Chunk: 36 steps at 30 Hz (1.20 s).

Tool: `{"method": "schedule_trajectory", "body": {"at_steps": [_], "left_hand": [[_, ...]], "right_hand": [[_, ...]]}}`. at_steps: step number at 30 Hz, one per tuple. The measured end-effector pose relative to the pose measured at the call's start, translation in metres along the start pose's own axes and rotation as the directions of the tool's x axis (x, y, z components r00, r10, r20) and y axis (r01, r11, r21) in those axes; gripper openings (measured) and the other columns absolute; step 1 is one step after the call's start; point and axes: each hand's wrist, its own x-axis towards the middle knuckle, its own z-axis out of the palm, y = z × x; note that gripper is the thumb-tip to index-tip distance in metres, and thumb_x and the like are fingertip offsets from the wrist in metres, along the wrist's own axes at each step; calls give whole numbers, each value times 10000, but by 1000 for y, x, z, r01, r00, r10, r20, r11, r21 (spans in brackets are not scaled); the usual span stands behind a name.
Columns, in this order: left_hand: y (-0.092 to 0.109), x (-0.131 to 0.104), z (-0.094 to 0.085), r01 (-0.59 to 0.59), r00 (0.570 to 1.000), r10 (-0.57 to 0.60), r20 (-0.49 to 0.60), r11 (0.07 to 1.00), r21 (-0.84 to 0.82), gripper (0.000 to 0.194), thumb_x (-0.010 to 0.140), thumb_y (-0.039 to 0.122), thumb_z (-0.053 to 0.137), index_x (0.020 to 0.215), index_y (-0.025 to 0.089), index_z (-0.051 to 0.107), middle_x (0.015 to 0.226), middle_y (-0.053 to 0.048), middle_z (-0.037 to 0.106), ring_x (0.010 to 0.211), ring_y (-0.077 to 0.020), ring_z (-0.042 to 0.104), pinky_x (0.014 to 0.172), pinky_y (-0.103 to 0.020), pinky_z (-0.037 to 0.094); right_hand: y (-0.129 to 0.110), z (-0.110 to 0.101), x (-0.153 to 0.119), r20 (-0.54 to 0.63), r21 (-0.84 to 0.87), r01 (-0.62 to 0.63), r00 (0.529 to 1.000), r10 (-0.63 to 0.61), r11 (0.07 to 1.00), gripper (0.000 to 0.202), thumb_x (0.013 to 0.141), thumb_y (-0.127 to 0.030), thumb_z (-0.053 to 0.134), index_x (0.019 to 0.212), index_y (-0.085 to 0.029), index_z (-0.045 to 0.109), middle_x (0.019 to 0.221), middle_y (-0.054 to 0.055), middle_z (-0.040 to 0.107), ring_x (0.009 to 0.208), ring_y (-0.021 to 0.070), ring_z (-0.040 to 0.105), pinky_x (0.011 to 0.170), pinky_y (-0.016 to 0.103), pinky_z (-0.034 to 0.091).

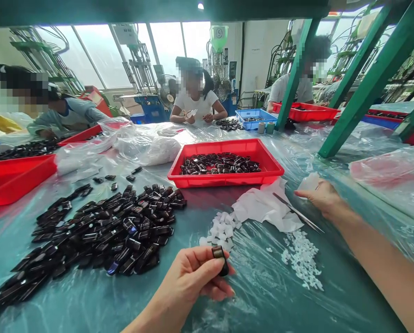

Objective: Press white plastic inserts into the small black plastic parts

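Between the thumb and fingers of my left hand (202, 273) is a small glossy black plastic part (218, 252), held above the table. My right hand (325, 199), out to the right, pinches a thin white cloth (309, 181); part of it is hidden behind the fingers. Beside that hand lie a pair of metal tweezers (297, 212), resting partly on a crumpled white cloth (262, 205). Small white pieces (222, 229) are piled just beyond my left hand. A second scatter of tinier white bits (303, 259) lies below the tweezers.
A large heap of black plastic parts (117, 226) covers the left of the table. Behind it, a red tray (228, 180) holds more. Another red tray (20, 178) stands far left. Green posts (362, 83) rise at right. Several people sit across the table.
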Motion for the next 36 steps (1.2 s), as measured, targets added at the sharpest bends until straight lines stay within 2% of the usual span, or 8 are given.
{"method": "schedule_trajectory", "body": {"at_steps": [5, 7, 10, 13, 16, 24, 29, 36], "left_hand": [[-6, -3, 0, -9, 994, 8, 110, 1000, 4, 260, 698, 322, 664, 841, 105, 657, 774, -61, 647, 559, -127, 629, 501, -177, 467], [-9, -4, 1, 8, 987, -8, 158, 1000, 3, 258, 689, 321, 671, 818, 98, 668, 735, -61, 643, 543, -129, 628, 478, -170, 459], [-12, -7, 2, 29, 974, -27, 224, 1000, -7, 265, 690, 327, 668, 808, 89, 672, 678, -54, 623, 526, -126, 623, 452, -158, 445], [-13, -8, 3, 47, 963, -45, 266, 999, -2, 266, 696, 324, 660, 816, 86, 671, 664, -46, 605, 524, -113, 610, 459, -156, 448], [-14, -7, 4, 75, 956, -81, 282, 997, 31, 267, 695, 329, 658, 772, 75, 673, 633, -40, 583, 527, -96, 585, 484, -157, 453], [-16, -5, 4, 111, 947, -133, 292, 990, 89, 297, 690, 360, 660, 799, 85, 683, 632, -33, 585, 518, -59, 528, 509, -143, 441], [-17, -5, 2, 125, 948, -145, 284, 988, 87, 312, 675, 371, 671, 812, 91, 683, 618, -27, 590, 507, -65, 531, 520, -156, 452], [-17, -4, 2, 134, 943, -147, 299, 989, 63, 285, 681, 358, 671, 789, 95, 684, 640, -32, 617, 465, -56, 529, 533, -166, 467]], "right_hand": [[-28, -3, -5, 94, -58, -21, 995, 26, 998, 243, 883, -336, 458, 940, -137, 585, 868, 24, 603, 729, 123, 586, 645, 283, 496], [-53, -5, -9, 85, -41, 41, 996, -38, 998, 257, 803, -348, 571, 953, -142, 599, 809, 30, 617, 726, 163, 593, 640, 311, 487], [-94, -6, -25, 88, 27, 207, 974, -209, 978, 283, 743, -242, 627, 1021, -192, 609, 999, 84, 624, 936, 247, 566, 765, 363, 455], [-128, -6, -48, 103, 113, 381, 914, -392, 918, 346, 752, -134, 569, 1078, -249, 585, 1020, 52, 610, 961, 229, 543, 777, 367, 436], [-147, -6, -66, 116, 134, 573, 801, -587, 808, 454, 736, 13, 468, 1105, -236, 558, 1016, 66, 595, 973, 230, 521, 778, 393, 397], [-158, -8, -80, 134, 100, 673, 721, -680, 733, 418, 781, 43, 420, 1041, -234, 596, 1014, 64, 610, 1005, 220, 524, 830, 410, 354], [-155, -10, -86, 186, 67, 711, 680, -709, 700, 337, 843, -70, 434, 1085, -250, 583, 1057, 66, 598, 1057, 236, 499, 884, 451, 316], [-154, -10, -88, 194, 57, 719, 673, -714, 693, 329, 864, -97, 417, 1102, -260, 575, 1062, 58, 595, 1063, 225, 485, 902, 454, 285]]}}
